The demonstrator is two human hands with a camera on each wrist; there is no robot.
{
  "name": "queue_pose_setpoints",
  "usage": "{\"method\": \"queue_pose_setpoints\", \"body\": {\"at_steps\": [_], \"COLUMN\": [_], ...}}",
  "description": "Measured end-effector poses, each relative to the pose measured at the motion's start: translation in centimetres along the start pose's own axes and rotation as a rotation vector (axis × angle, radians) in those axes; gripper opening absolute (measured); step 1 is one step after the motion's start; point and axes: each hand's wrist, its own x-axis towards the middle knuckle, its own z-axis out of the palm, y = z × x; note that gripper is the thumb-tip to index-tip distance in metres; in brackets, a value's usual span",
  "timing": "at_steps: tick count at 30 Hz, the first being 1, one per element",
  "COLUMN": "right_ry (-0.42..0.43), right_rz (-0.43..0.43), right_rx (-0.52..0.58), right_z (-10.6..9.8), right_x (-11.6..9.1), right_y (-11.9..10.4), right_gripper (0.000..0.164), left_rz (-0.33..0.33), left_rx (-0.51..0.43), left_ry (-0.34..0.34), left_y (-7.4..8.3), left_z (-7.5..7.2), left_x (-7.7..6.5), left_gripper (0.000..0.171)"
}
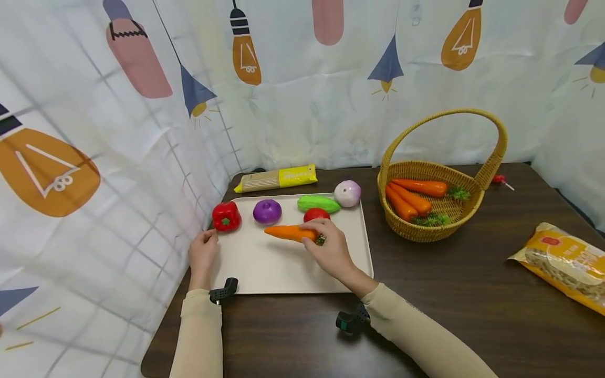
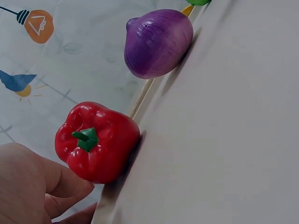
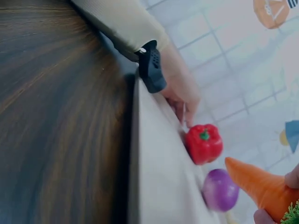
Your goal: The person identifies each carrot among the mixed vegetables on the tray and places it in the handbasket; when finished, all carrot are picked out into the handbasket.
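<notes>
My right hand [image 1: 329,248] grips an orange carrot [image 1: 285,232] by its leafy end, above the cream tray [image 1: 264,273]. The carrot's tip points left, and its green top [image 3: 292,213] shows beside the fingers in the right wrist view. At the tray's left rim, my left hand [image 1: 203,254] has its curled fingers on the edge, close to a red bell pepper [image 2: 100,142]. A purple onion [image 1: 267,212] lies on the tray to the right of the pepper. Behind the carrot are a partly covered tomato [image 1: 316,214], a green ridged vegetable [image 1: 318,203] and a pale purple-white onion [image 1: 347,193].
A wicker basket [image 1: 425,231] with several carrots [image 1: 418,187] stands right of the tray. A yellow noodle packet [image 1: 276,178] lies behind the tray. At the far right are a yellow-orange bag [image 1: 567,257] and a small red item [image 1: 499,179]. Curtains [image 1: 302,115] enclose the dark table [image 1: 425,294].
</notes>
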Motion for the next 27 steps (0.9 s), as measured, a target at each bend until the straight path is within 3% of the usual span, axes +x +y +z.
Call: {"method": "queue_pose_setpoints", "body": {"at_steps": [10, 27], "right_ry": [0.026, -0.078], "right_rz": [0.002, 0.148], "right_rx": [-0.02, 0.105], "right_z": [-4.7, -12.3], "right_x": [0.4, 2.7], "right_y": [0.3, 0.8], "right_gripper": [0.026, 0.038], "left_rz": [-0.004, -0.008], "left_rx": [-0.008, 0.0], "left_ry": [-0.024, -0.023], "left_y": [0.3, 0.1], "left_z": [-0.1, -0.3], "left_x": [-0.3, -0.4], "left_gripper": [0.042, 0.044]}}
